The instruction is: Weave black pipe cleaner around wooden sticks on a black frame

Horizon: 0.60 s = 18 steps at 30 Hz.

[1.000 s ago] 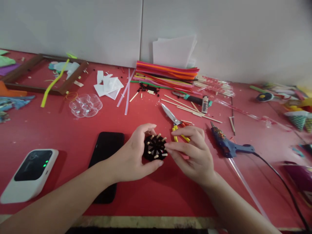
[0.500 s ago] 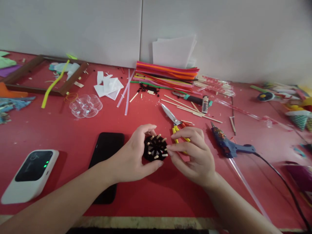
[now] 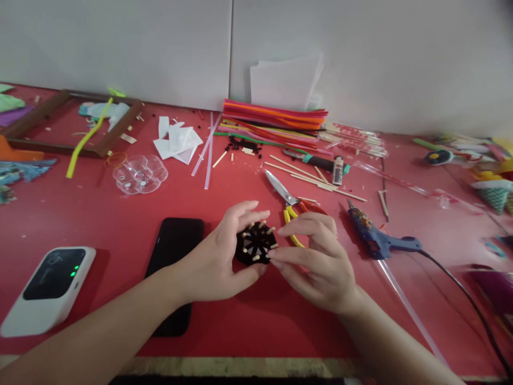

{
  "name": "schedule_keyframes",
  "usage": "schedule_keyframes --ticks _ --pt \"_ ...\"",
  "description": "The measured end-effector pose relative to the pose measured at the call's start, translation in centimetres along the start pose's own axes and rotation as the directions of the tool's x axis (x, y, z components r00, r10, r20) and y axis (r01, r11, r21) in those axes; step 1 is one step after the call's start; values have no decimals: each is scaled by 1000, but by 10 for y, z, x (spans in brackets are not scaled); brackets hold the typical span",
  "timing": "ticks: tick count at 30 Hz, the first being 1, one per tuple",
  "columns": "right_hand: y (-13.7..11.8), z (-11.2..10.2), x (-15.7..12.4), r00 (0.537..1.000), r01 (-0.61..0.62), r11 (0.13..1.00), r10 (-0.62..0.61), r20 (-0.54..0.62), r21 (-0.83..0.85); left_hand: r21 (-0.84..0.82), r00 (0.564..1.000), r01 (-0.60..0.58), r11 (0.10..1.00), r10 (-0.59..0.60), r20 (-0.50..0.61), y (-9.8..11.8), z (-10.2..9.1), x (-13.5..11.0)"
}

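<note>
- The left hand point(image 3: 216, 262) cups a black spoked disc point(image 3: 253, 245): thumb under its near edge, fingers curled over its far edge, grip clenched on it just above the red worktop point(image 3: 100, 214).
- The right hand point(image 3: 320, 262) meets the disc's right rim, thumb and forefinger pinched on a pale stick end there.
- Short wooden sticks jut from the disc all round, like spokes.
- Step in hand, as I judge it: working on one stick at the rim while the other hand steadies the disc.
- Further handling calls for a light, steady pinch, since the sticks look thin.
- Yellow-handled scissors point(image 3: 286, 200) lie just beyond, a blue glue gun point(image 3: 377, 240) to the right and a black phone point(image 3: 173, 256) to the left.
</note>
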State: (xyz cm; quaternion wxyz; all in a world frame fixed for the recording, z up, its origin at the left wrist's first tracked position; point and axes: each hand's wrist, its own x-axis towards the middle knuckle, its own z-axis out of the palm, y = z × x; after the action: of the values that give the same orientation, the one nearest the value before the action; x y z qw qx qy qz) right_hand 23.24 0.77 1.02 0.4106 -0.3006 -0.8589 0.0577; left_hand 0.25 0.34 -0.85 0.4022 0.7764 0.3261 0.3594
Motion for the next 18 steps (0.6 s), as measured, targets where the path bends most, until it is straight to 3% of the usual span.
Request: schedule_keyframes --ticks 7,18 --pt "-2 4 0 999 -33 999 33 -13 -16 -14 999 -1 1000 1 -47 -3 2 2" --pt "-1 2 -1 999 -32 999 32 14 -13 -18 999 16 1000 -17 -31 -1 0 3"
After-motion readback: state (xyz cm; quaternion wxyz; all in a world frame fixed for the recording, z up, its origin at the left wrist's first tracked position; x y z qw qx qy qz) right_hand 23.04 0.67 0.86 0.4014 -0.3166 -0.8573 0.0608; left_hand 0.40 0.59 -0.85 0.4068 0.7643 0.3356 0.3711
